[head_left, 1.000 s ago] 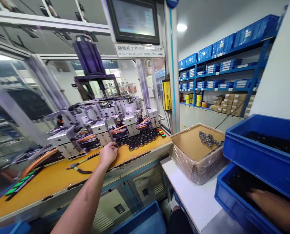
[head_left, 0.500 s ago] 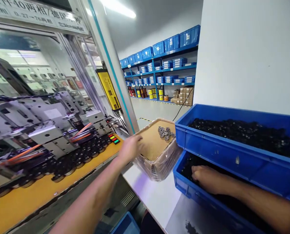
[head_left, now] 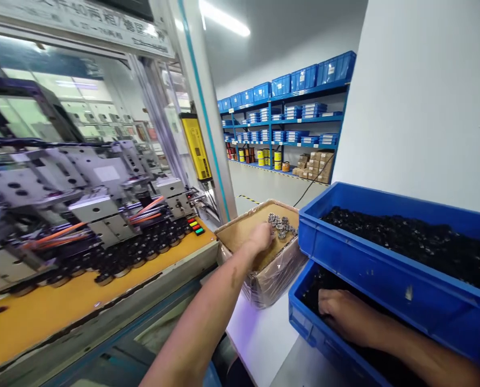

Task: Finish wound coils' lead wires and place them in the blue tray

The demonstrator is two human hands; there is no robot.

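My left hand (head_left: 261,236) reaches into the open cardboard box (head_left: 231,232), fingers curled, right beside a small heap of silvery wound parts (head_left: 280,226); what it holds is hidden. My right hand (head_left: 342,316) lies palm down in the lower blue bin (head_left: 304,322), fingers bent into the black parts there, and I cannot see whether it grips any. A second blue bin (head_left: 369,258) full of black parts sits stacked above it.
On the left a winding machine (head_left: 82,188) stands behind an orange worktop (head_left: 62,306) lined with rows of black round parts (head_left: 135,252). A yellow light-curtain bar (head_left: 197,148) hangs on the frame. Blue shelving (head_left: 288,118) with bins stands far back. White table (head_left: 259,338) under the box.
My left hand moved from the box's near rim farther in, up to the silvery parts. The right hand stayed in the lower bin. The view shifted slightly.
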